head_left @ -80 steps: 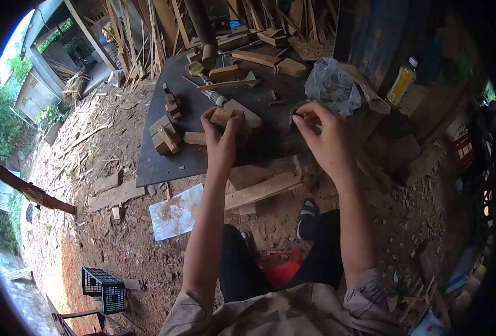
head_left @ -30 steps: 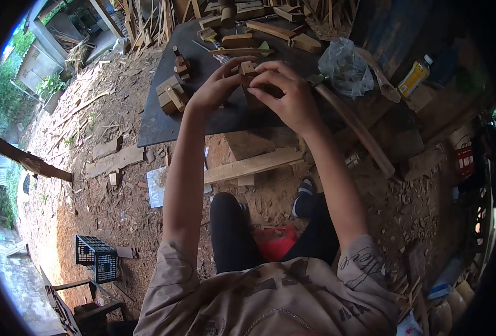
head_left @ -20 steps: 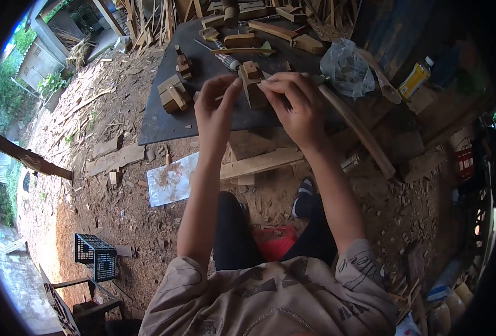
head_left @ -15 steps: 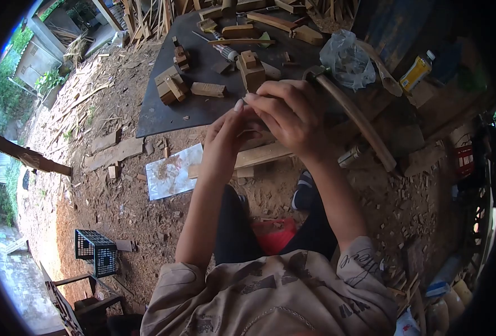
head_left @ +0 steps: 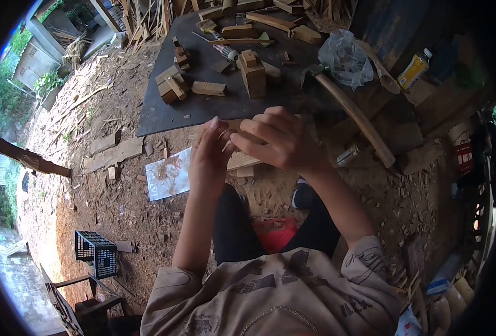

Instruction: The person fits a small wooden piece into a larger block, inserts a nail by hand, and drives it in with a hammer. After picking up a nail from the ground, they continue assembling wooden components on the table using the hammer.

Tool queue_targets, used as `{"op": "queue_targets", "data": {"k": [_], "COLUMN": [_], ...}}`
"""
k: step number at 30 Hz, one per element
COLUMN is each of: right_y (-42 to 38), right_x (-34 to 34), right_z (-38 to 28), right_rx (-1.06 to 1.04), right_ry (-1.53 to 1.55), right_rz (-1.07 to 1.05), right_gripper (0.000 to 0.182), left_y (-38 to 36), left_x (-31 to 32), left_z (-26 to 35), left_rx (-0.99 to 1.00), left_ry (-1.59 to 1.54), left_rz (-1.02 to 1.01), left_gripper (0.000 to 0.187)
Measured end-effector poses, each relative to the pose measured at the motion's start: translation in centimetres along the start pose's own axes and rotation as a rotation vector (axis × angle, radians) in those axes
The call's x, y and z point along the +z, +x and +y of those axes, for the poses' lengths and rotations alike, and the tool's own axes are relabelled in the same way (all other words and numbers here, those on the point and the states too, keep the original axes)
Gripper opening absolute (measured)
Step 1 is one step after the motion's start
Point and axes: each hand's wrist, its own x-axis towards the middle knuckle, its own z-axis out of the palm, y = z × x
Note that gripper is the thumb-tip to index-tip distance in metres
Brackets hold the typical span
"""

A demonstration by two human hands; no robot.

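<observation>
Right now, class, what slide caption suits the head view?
Left hand and right hand close together, near a dark tabletop scattered with wooden blocks.

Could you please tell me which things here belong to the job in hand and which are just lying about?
Probably the job:
left hand and right hand, close together; anything pinched is unclear
block, nearest them on the table
wooden-handled tool

Apparently lying about:
plastic bag
bottle
crate

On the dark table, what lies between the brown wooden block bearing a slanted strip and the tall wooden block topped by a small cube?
A pale oblong wooden piece and, farther back, a small dark flat piece: head view.
</observation>
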Motion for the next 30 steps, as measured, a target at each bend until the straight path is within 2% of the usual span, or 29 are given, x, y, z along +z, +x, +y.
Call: {"op": "queue_targets", "data": {"k": [3,5,8,11,12,15,18,21,22,25,28,30], "right_y": [1.0,1.8,0.2,-0.7,-0.6,-0.2,0.3,0.5,0.1,0.0,-0.4,-1.5], "right_x": [1.1,1.6,4.4,6.0,5.8,5.9,5.6,5.6,6.0,5.6,2.2,-1.2], "right_z": [2.8,6.5,11.1,12.9,12.9,11.8,9.9,7.7,7.5,6.3,5.7,6.0], "right_rx": [0.153,0.348,0.553,0.645,0.694,0.683,0.763,0.757,0.714,0.692,0.775,0.802], "right_ry": [0.076,0.145,0.384,0.486,0.546,0.537,0.392,0.152,0.093,-0.019,0.019,-0.139], "right_rz": [0.089,0.073,0.053,-0.163,-0.224,-0.200,-0.155,-0.094,-0.049,-0.002,-0.080,-0.131], "right_gripper": [0.041,0.069,0.088,0.098,0.096,0.089,0.081,0.078,0.084,0.086,0.083,0.076], "left_y": [-0.4,-0.9,-1.9,-2.4,-2.6,-2.7,-2.9,-3.1,-3.1,-3.3,-3.4,-3.7], "left_x": [-1.7,-1.2,-1.6,-2.8,-2.4,-2.6,-3.1,-3.6,-3.4,-2.7,-2.7,-2.8], "left_z": [0.8,1.1,1.5,1.5,1.6,1.6,1.4,1.4,1.4,1.3,1.3,1.4], "left_rx": [0.028,0.046,0.076,0.101,0.108,0.169,0.187,0.200,0.198,0.205,0.230,0.246], "left_ry": [0.180,0.285,0.427,0.545,0.573,0.718,0.751,0.878,0.873,0.865,0.891,0.937], "left_rz": [0.024,0.107,0.123,0.079,0.099,0.104,0.084,0.096,0.104,0.115,0.086,0.062], "left_gripper": [0.027,0.025,0.023,0.021,0.018,0.017,0.018,0.020,0.020,0.022,0.024,0.025]}}
